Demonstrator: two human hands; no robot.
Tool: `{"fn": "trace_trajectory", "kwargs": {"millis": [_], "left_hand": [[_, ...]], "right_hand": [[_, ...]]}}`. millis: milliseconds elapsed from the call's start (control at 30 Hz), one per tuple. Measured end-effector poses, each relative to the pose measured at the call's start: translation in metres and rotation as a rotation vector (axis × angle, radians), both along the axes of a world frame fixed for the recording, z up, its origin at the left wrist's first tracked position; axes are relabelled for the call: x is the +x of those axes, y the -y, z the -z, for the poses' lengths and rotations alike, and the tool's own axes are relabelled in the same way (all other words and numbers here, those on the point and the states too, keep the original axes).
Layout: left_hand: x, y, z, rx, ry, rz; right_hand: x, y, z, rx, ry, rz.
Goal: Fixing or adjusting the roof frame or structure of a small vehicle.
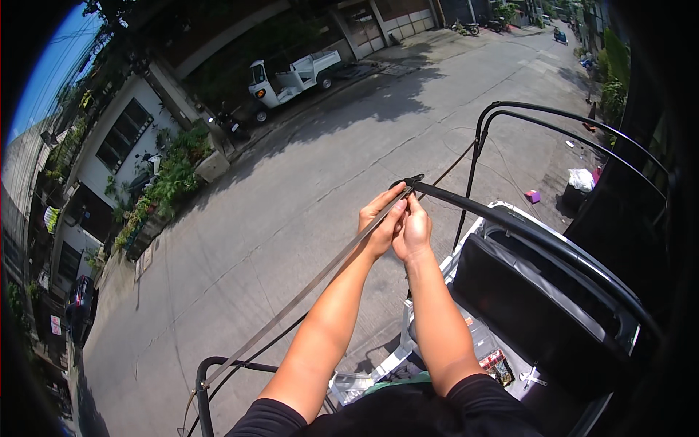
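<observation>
Fingers bent and closed in: the left hand [378,224] grips the flat grey strip [306,291] near its upper end, while the right hand [413,231] curls tight beside it, its exact hold hidden. That end meets the black top tube [453,197]; whether it's fastened, I can't tell. The strip already spans down to the bent black rail [202,386]. Further out, the frame stands uncovered above the black bench seat [524,291].
</observation>
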State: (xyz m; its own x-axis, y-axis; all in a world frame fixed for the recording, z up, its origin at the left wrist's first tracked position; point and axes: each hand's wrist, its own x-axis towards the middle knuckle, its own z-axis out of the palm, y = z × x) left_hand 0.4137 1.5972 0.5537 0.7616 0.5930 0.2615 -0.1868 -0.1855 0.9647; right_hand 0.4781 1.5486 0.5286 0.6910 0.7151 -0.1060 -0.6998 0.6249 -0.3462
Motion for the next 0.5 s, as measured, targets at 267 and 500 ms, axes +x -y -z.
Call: {"fn": "trace_trajectory", "kwargs": {"millis": [267, 500], "left_hand": [[0.004, -0.004, 0.000, 0.296, 0.097, -0.058], [0.001, -0.004, -0.001, 0.298, 0.046, -0.055]], "right_hand": [[-0.019, 0.012, 0.002, -0.023, 0.155, 0.161], [-0.023, 0.013, 0.011, -0.048, 0.187, 0.313]]}}
